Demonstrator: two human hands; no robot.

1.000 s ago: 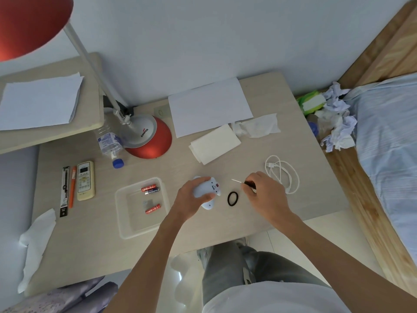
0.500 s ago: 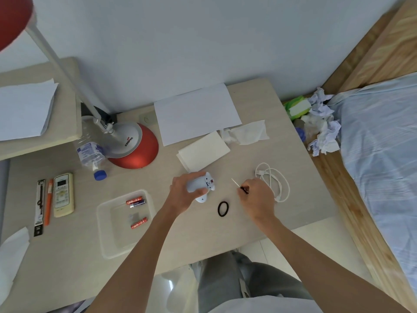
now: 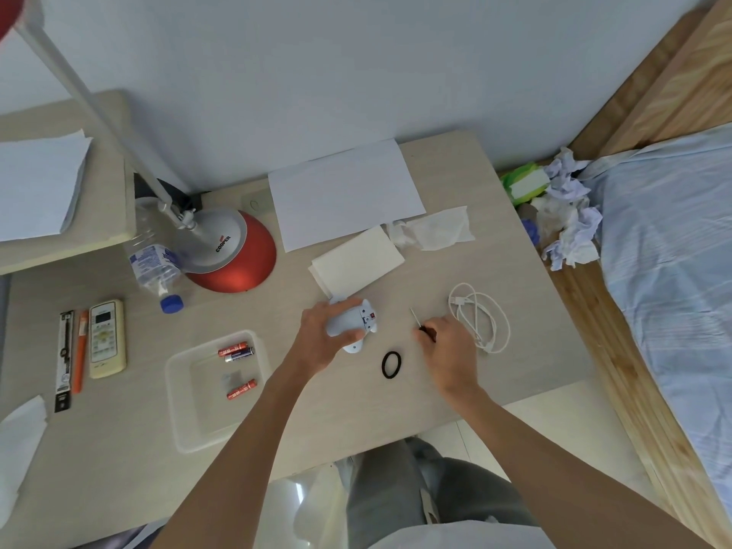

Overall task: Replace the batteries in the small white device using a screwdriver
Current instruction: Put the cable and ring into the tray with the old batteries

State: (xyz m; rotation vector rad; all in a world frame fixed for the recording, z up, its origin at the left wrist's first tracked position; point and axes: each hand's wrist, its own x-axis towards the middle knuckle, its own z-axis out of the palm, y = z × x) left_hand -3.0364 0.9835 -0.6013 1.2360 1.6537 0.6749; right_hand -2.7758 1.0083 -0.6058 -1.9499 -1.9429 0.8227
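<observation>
Where the desk [image 3: 119,449] nears the person, a clear tray [image 3: 176,394] holds three batteries [image 3: 241,389], left of both hands. A black hair tie [image 3: 391,364] lies between the wrists. Just beyond it, the left hand [image 3: 319,340] curls around the small white device [image 3: 352,324]. Near it on the right, not touching, the right hand [image 3: 449,350] pinches the screwdriver [image 3: 418,319], tip slanting away and leftward.

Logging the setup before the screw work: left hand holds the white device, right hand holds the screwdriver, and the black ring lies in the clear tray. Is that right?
Not the ring. The head view shows the black ring on the table between the hands, outside the clear tray. The left hand does hold the white device, the right hand the screwdriver.
</observation>
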